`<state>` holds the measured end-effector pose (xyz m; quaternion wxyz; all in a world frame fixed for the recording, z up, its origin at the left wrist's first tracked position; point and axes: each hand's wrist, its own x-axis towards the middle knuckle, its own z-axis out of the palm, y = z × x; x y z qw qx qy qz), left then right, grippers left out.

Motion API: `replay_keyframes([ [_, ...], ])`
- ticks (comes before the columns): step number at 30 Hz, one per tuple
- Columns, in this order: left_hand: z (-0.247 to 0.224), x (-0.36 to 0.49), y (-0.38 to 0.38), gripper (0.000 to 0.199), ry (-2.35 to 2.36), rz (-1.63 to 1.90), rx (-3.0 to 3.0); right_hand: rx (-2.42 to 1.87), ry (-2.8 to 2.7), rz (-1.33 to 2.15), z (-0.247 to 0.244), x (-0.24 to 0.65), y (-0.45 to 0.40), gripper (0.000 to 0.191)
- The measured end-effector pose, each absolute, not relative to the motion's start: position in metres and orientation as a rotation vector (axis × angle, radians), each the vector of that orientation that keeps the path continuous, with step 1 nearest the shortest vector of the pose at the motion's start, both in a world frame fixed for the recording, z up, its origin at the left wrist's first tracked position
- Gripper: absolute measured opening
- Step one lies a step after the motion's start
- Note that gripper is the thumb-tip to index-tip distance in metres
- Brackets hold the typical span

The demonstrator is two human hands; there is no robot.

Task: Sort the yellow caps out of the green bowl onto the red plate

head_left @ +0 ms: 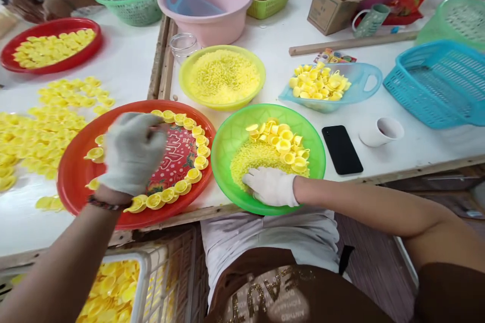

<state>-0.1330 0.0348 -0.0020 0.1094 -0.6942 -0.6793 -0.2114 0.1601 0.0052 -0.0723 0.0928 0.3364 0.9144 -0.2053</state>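
My left hand [134,154], in a white glove and slightly blurred, is over the red tray [71,181]. Its fingers are curled together; what they hold, if anything, is hidden. Small yellow plastic cups [200,162] line the tray's rim in a curved row, around a printed red centre. My right hand [270,185], also gloved, lies with fingers stretched out on yellow granules [261,156] in the green bowl [223,136]. More yellow cups [284,141] are heaped on the granules at that bowl's far side.
Behind are a yellow bowl of granules [223,75], a pink basin [231,20] and a blue scoop of cups [364,81]. A black phone [342,149] and white mug [381,132] stand right. Loose cups [49,126] cover the left table. A co-worker's hands [41,10] are top left.
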Motion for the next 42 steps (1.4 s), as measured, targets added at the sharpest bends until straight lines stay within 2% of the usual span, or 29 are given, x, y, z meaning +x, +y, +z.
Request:
replay_keyframes([
  [3,-0.01,-0.047,0.046,0.026,-1.784,-0.549,-2.512,1.048,2.659,-0.857,-0.074,0.161,0.006,0.023],
  [6,-0.032,0.011,0.071,0.027,-1.732,-0.246,-2.714,1.2,2.665,-1.18,-0.07,0.167,0.014,0.021],
  [7,-0.039,0.022,0.081,0.028,-1.74,-0.165,-2.73,1.292,2.633,-1.375,-0.068,0.17,0.018,0.023],
  [9,-0.05,0.031,0.097,0.028,-1.795,-0.121,-2.726,1.469,2.39,-1.975,-0.064,0.177,0.026,0.028],
  [12,-0.054,0.022,0.105,0.021,-1.937,-0.372,-2.695,1.486,1.642,-2.938,-0.059,0.19,0.037,0.029],
  [14,-0.05,0.012,0.097,0.016,-2.081,-0.695,-2.691,1.421,1.363,-3.27,-0.054,0.196,0.042,0.032],
  [16,-0.044,0.005,0.08,0.013,-2.346,-1.042,-2.716,1.437,1.402,-3.401,-0.047,0.198,0.044,0.038],
  [19,-0.037,0.005,0.053,0.01,-2.876,-1.432,-2.713,1.524,1.651,-3.453,-0.036,0.19,0.044,0.046],
  [22,-0.033,0.013,0.035,0.01,-3.154,-1.545,-2.702,1.561,1.886,-3.468,-0.031,0.178,0.042,0.045],
  [28,-0.033,0.02,0.026,0.016,-3.296,-1.478,-2.738,1.608,2.37,-3.285,-0.04,0.167,0.041,0.042],
  [35,-0.036,0.015,0.025,0.016,-3.326,-1.563,-2.68,1.674,2.259,-3.262,-0.035,0.179,0.038,0.041],
  [38,-0.037,0.012,0.023,0.02,-3.261,-1.663,-2.647,1.793,2.413,-2.965,-0.038,0.193,0.029,0.034],
  [42,-0.039,0.014,0.019,0.018,-2.941,-1.776,-2.638,1.966,2.59,-2.271,-0.053,0.208,0.017,0.023],
])
